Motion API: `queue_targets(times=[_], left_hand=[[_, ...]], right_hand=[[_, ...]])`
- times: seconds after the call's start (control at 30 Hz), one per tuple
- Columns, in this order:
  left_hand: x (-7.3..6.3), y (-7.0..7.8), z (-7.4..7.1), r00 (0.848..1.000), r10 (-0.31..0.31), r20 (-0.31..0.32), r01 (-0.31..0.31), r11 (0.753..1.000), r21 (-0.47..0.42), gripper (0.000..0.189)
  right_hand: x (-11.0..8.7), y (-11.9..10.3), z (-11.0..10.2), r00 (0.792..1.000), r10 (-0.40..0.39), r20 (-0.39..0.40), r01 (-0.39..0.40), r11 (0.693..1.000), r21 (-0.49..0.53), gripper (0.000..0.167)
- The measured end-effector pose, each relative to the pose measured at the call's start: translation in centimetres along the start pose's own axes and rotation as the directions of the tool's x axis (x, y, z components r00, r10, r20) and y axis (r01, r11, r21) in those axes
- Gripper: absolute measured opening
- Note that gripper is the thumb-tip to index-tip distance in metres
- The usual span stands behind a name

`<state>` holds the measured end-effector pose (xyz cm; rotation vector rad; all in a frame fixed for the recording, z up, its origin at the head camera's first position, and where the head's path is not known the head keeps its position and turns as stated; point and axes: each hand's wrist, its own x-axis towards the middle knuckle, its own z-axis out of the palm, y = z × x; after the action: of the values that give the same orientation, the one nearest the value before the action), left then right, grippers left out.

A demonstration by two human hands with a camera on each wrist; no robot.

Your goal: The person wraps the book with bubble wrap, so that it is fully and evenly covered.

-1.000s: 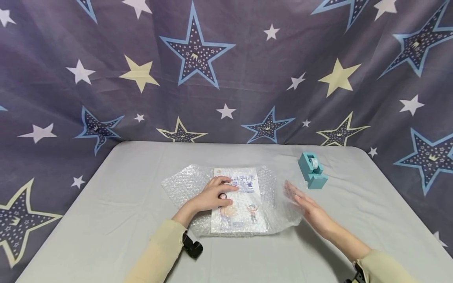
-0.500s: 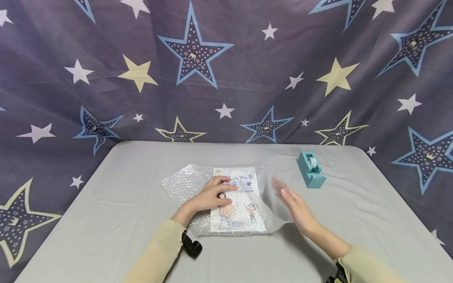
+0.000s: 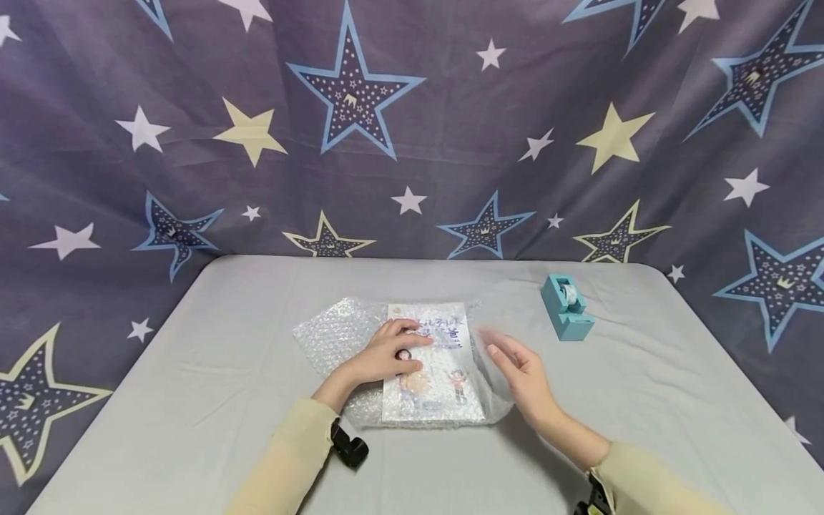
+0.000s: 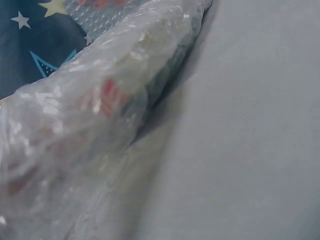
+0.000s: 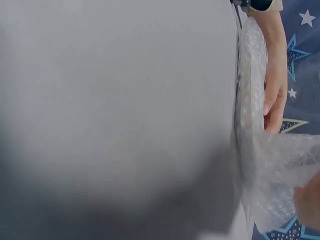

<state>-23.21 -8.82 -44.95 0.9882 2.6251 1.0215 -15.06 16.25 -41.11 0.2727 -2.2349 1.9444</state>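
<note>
A book with a white illustrated cover (image 3: 450, 390) lies at the table's middle, covered by clear bubble wrap (image 3: 331, 332). My left hand (image 3: 380, 357) rests on top of it, fingers spread over the cover. At the book's right edge my right hand (image 3: 531, 375) touches the raised flap of wrap, its fingers behind the film and its thumb on the near side. In the right wrist view the raised flap (image 5: 285, 155) stands beside part of the right hand (image 5: 307, 202). The left wrist view shows the wrapped book's edge (image 4: 145, 75); the left hand is mostly hidden there.
A teal tape dispenser (image 3: 566, 311) with a roll of tape stands at the back right of the table. A grey cloth (image 3: 193, 400) covers the table. Behind it hangs a dark curtain (image 3: 438, 107) printed with stars.
My right hand has moved left, pushing the right flap of bubble wrap up and in toward the book. My left hand has stayed in place on the cover.
</note>
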Motion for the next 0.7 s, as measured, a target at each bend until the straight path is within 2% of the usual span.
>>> queue_targets(times=[0.43,0.7], left_hand=[[0.0,-0.2,0.0,1.000,0.010,0.003,-0.010,1.000,0.014,0.042],[0.0,0.0,-0.1,1.000,0.012,-0.009,-0.012,0.999,0.033,0.042]], right_hand=[[0.4,-0.3,2.7,0.996,-0.078,-0.031,0.079,0.996,0.029,0.023],[0.7,-0.4,4.5,0.995,-0.095,0.039,0.093,0.994,0.052,0.024]])
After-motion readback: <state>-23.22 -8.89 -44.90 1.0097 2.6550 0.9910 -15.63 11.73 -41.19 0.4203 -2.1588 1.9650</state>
